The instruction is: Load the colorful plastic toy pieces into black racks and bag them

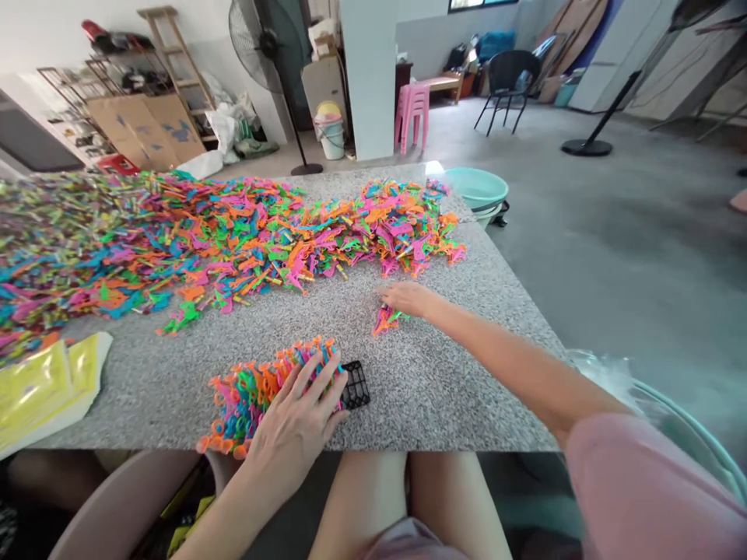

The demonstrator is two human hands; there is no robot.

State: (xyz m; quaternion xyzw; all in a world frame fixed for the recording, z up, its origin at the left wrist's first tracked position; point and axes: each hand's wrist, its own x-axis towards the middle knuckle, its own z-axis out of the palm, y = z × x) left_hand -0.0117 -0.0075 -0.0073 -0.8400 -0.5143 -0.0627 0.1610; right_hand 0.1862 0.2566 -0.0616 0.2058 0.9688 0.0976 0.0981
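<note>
My left hand lies with fingers stretched over packed rows of small coloured plastic toy guns, their flared orange ends outward. Beneath their right end shows a black plastic grid tray; its other part is hidden by the toys and my hand. Farther right, my right hand is curled low over the table around a few pink and green toy guns; its fingertips are partly hidden. Beyond both hands spreads a large loose heap of toy guns in pink, orange, green and blue.
Yellow printed plastic packets lie at the left on the speckled stone table. A turquoise basin stands past the far right corner. Near my right arm is another tub with clear plastic. A standing fan rises behind the table.
</note>
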